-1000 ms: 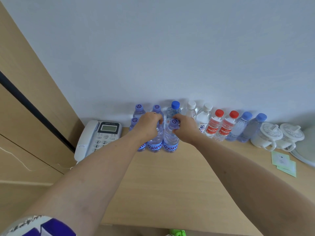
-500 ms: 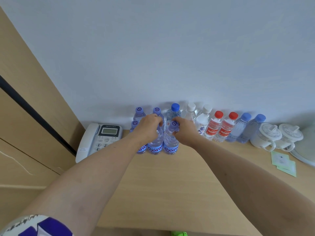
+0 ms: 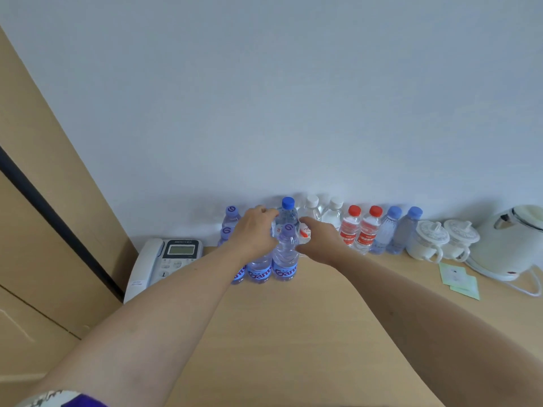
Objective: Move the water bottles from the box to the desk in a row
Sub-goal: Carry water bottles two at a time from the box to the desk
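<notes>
Several water bottles stand at the back of the wooden desk [image 3: 279, 333], against the wall. In the front group, a purple-capped bottle with a blue label [image 3: 285, 254] stands free, its cap showing. My right hand [image 3: 317, 240] lies just to the right of it with straight fingers and holds nothing. My left hand [image 3: 255, 230] curls over the top of the neighbouring bottle [image 3: 260, 270] and hides its cap. Two more purple-capped bottles [image 3: 231, 214] stand behind on the left. A row with blue, white and red caps [image 3: 354, 227] runs to the right. The box is out of view.
A white desk telephone [image 3: 173, 254] sits left of the bottles, beside a tall wooden cabinet [image 3: 44, 215]. Right of the row stand two lidded white mugs [image 3: 429, 240], a white kettle [image 3: 511, 239] with its cord, and green paper packets [image 3: 458, 279].
My right hand has let go of the purple cap and drawn back to the right. My left hand stays on its bottle. The camera has tilted slightly.
</notes>
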Demonstrator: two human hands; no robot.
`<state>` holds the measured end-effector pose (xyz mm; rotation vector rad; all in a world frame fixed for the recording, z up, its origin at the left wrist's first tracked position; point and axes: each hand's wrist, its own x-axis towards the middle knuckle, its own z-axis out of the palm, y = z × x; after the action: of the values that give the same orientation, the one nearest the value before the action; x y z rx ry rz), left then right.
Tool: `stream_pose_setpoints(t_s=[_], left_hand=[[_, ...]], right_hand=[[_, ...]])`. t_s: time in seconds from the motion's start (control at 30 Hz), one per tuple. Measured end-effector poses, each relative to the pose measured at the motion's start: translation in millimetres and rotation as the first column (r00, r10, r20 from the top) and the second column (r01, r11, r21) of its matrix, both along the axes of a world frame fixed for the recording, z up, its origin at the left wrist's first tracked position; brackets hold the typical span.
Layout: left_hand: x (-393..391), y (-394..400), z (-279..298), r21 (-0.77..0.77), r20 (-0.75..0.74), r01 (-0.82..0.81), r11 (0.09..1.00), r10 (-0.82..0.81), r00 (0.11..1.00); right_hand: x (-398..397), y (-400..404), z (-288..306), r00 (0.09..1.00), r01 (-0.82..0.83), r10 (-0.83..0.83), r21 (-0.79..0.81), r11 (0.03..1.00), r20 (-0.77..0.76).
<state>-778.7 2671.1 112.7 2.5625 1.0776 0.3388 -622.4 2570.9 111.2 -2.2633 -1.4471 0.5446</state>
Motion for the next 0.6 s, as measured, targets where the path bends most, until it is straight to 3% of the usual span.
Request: stream_pose_setpoints(t_s=[0.4,0.6], left_hand=[[88,-94,-3,0.023,0.019,0.322,0.947,-0.322,0.947],[150,-172,7,0.047,-0.108,0.467,0.883,-0.46,0.881]], right_hand=[[45,-134,-1,0.944,0.317,-0.309,-0.06,0.946,0.112],[81,-220,-12,0.884,0.464,-0.453,-0.093,0.881,0.118]])
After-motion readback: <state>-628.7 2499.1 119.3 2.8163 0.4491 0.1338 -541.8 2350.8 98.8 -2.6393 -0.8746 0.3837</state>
